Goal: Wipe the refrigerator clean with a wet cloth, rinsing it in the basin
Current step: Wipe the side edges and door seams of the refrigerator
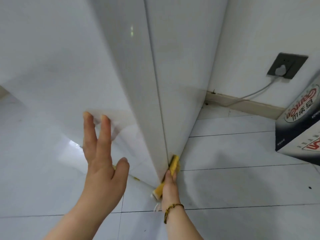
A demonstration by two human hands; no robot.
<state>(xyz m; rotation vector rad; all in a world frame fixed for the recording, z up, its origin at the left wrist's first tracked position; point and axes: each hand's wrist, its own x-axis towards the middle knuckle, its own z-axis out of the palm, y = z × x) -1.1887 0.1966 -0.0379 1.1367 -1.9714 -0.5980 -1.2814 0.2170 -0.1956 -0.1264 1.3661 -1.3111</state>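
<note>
The white refrigerator fills the upper left and middle of the head view, seen from above down to its bottom corner. My right hand grips a yellow cloth and presses it against the fridge's right side panel, close to the floor. My left hand is flat on the glossy front door with its fingers spread, holding nothing. No basin is in view.
White floor tiles spread below and to the right. A dark wall socket with a white plug and cable sits on the right wall above the skirting board. A printed cardboard box stands at the far right.
</note>
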